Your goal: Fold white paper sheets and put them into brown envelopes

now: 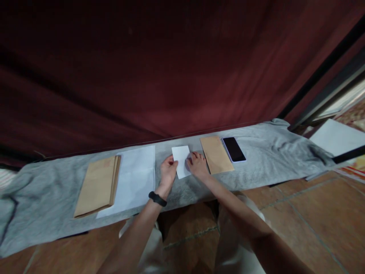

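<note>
A small folded white paper [181, 158] lies on the grey cloth [256, 167]. My left hand [168, 172] grips its left edge, with a black band on that wrist. My right hand [197, 166] presses on its right edge with fingers bent. A single brown envelope [216, 154] lies just right of my right hand. A stack of white sheets [134, 179] lies just left of my left hand, and a stack of brown envelopes [98, 185] lies further left.
A black phone [234, 149] rests right of the single envelope. A dark red curtain [159, 68] hangs behind the cloth. Another white sheet [336, 137] lies at far right. Brown tiled floor [313, 213] lies in front.
</note>
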Motion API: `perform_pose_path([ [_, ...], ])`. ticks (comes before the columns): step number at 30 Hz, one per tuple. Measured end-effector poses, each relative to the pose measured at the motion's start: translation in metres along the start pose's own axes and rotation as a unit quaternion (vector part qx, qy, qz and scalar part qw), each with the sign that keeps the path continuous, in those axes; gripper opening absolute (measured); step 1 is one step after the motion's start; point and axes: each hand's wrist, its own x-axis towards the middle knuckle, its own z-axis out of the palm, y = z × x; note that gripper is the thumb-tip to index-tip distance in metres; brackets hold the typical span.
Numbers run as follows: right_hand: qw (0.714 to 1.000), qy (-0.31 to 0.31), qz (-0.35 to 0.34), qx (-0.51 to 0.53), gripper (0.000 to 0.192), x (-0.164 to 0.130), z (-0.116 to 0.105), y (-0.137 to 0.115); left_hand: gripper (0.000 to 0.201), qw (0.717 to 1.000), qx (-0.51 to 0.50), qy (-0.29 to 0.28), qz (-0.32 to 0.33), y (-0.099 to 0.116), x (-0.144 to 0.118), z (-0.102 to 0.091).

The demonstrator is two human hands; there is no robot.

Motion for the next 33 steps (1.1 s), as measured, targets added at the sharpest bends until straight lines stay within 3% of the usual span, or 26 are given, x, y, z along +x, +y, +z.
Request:
perform_pose_path([
  [2, 0.996, 0.019, 0.021, 0.086, 0.036, 0.010, -0.003, 0.004, 0.025, 0.986, 0.103, 0.069, 0.115, 0.020, -0.002, -0.009],
  [5, 0.975, 0.052, 0.046, 0.209, 0.043, 0.026, -0.014, 0.019, 0.029, 0.917, 0.251, 0.102, 0.293, 0.046, -0.010, -0.021],
  [8, 0.944, 0.112, 0.061, 0.305, 0.045, 0.037, -0.031, 0.039, 0.035, 0.844, 0.386, 0.023, 0.371, 0.049, -0.032, -0.017],
  [10, 0.923, 0.141, 0.065, 0.351, 0.042, 0.040, -0.040, 0.050, 0.036, 0.794, 0.459, -0.059, 0.394, 0.039, -0.054, -0.004],
  [13, 0.921, 0.142, 0.071, 0.355, 0.037, 0.039, -0.044, 0.058, 0.033, 0.740, 0.507, -0.146, 0.417, 0.018, -0.083, 0.022],
  [16, 0.939, 0.112, 0.047, 0.321, 0.035, 0.032, -0.038, 0.053, 0.028, 0.736, 0.509, -0.169, 0.413, 0.002, -0.098, 0.039],
  [19, 0.965, 0.058, -0.013, 0.257, 0.032, 0.021, -0.026, 0.040, 0.028, 0.745, 0.499, -0.171, 0.409, -0.005, -0.102, 0.041],
  [23, 0.981, -0.024, -0.104, 0.164, 0.031, 0.004, -0.007, 0.022, 0.024, 0.752, 0.489, -0.190, 0.399, -0.009, -0.103, 0.030],
  [26, 0.979, -0.062, -0.132, 0.142, 0.034, -0.004, 0.006, 0.013, 0.016, 0.762, 0.489, -0.210, 0.370, -0.010, -0.107, 0.020],
  [33, 0.985, -0.032, -0.172, 0.007, 0.049, -0.022, 0.028, 0.012, 0.019, 0.795, 0.440, -0.263, 0.325, -0.006, -0.108, -0.011],
])
